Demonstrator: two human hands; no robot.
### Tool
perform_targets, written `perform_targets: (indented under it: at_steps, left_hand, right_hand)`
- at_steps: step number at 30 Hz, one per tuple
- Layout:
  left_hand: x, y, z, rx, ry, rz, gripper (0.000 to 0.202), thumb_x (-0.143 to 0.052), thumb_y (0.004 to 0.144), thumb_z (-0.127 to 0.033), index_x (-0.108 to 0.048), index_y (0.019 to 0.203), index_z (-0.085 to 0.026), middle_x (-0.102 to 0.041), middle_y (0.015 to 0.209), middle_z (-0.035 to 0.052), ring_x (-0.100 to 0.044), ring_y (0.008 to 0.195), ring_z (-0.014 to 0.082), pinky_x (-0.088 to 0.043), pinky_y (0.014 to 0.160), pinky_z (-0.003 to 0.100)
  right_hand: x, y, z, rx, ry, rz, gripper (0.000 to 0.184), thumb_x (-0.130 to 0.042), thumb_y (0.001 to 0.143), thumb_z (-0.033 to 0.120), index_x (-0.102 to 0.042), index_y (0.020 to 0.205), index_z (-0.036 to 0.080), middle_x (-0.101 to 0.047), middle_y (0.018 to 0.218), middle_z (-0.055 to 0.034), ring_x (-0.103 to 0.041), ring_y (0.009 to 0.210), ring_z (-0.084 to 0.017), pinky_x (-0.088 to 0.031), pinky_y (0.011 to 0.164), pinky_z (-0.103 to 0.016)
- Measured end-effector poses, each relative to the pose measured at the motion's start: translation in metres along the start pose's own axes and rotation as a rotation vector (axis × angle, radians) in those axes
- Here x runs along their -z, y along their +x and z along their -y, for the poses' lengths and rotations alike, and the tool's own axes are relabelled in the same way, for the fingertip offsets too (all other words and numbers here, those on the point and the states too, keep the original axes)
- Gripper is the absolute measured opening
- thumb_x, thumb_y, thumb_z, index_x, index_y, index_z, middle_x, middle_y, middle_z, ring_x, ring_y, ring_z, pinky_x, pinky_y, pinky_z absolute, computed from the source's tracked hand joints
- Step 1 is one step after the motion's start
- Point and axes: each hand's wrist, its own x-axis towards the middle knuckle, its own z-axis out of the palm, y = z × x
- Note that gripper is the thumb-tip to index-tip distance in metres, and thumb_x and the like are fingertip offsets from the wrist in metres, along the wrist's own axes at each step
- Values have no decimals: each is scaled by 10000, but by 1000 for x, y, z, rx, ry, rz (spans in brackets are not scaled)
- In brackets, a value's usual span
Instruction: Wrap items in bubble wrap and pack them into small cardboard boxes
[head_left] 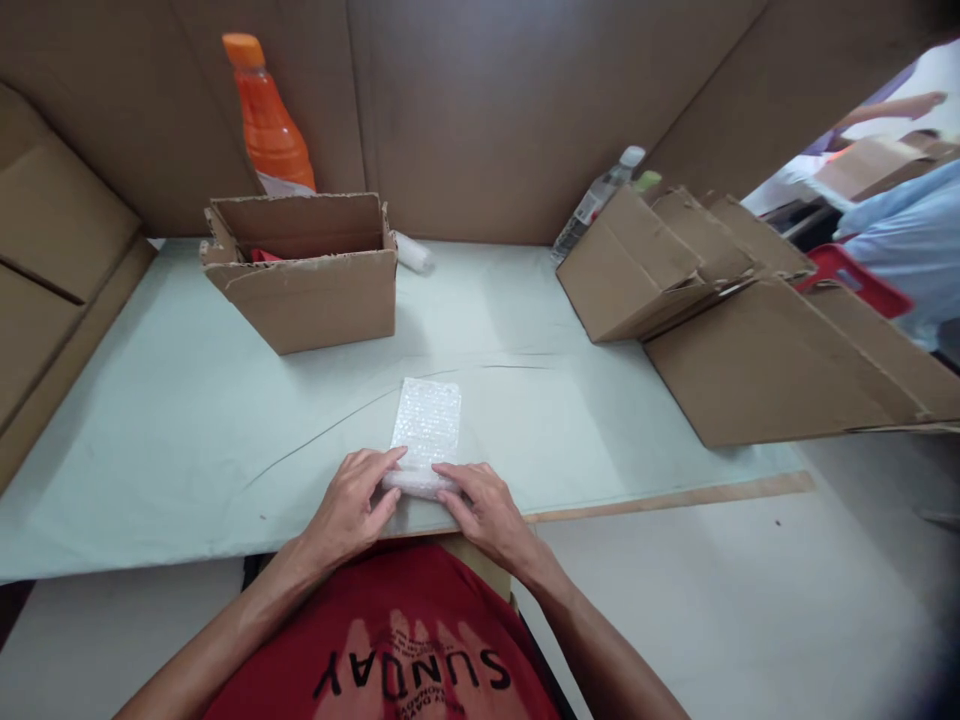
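A strip of clear bubble wrap lies on the pale green table cover, its near end rolled up. My left hand and my right hand both press on that rolled end, fingers curled over it and fingertips almost meeting. What is inside the roll is hidden.
An open cardboard box stands at the back left, an orange bottle behind it. A small white roll lies beside the box. Flattened cartons lean at the right, with a clear bottle behind. Cardboard walls surround the table; another person's arm shows far right.
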Motion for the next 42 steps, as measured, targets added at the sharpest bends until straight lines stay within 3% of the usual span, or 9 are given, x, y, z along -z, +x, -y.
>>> perform_targets:
  at_steps: [6,12,16,20,23,29,33,38,42]
  left_hand:
    - [-7,16,7,97,150,-64,372,-530,942,-281,-601,1297,-196,-698,1023,86,-615,920,240,-504,854,401]
    - [-1,10,2,-42,96,-70,446,-566,913,-256,-554,1357,-213,-632,1275,124,-575,1172,284,-459,1012,469]
    - [6,-3,1,12,15,-16,440,-524,929,-216,-537,1369,-199,-697,1053,85,-626,957,226,-516,854,383]
    - [4,6,4,125,125,-59,368,-521,941,-291,-604,1279,-172,-681,923,75,-611,836,226,-525,806,385]
    - [0,14,5,199,123,-109,364,-520,932,-321,-622,1246,-169,-666,973,90,-608,893,243,-520,851,415]
    - [-1,2,-8,618,-596,-296,743,-697,814,-420,-403,1459,-199,-588,1249,117,-628,1016,216,-537,834,348]
    - [-3,-2,-21,754,-1055,-348,940,-788,719,-372,-327,1512,-169,-632,1121,73,-624,1003,202,-504,898,317]
    - [-11,1,-27,645,-1057,-218,889,-732,790,-343,-293,1545,-180,-662,1041,48,-620,873,165,-508,823,286]
    - [6,14,-18,442,-634,-166,691,-677,834,-326,-435,1463,-179,-671,1117,89,-654,958,210,-534,890,364]
  right_hand:
    - [3,-4,2,53,-229,-49,362,-636,928,294,-608,1276,199,-629,1315,-168,-592,1145,-313,-477,922,-473]
    - [-3,7,-3,39,-142,-24,271,-558,970,206,-639,1229,210,-735,1129,-111,-659,1006,-261,-491,878,-432]
    - [2,3,0,-49,55,15,290,-541,993,285,-627,1267,239,-748,1098,-77,-682,944,-223,-532,879,-389]
    - [4,-3,5,-5,-98,-98,316,-571,968,285,-614,1269,197,-652,1273,-158,-618,1117,-285,-506,917,-449]
    - [-3,4,6,102,-208,-12,361,-643,919,261,-613,1272,193,-622,1327,-169,-580,1171,-319,-480,932,-479]
    - [-19,28,5,-6,-53,-109,289,-556,962,192,-648,1235,209,-735,1149,-113,-663,1034,-260,-500,886,-413]
    - [-17,26,13,-83,230,-17,251,-593,954,293,-680,1181,230,-747,1128,-82,-676,1021,-237,-513,926,-389]
    - [-7,24,10,-143,396,30,494,-721,824,354,-631,1284,198,-650,1332,-129,-630,1160,-274,-505,978,-397]
    - [0,32,7,-219,502,144,227,-640,877,327,-705,1042,185,-744,948,-54,-673,834,-190,-530,782,-292]
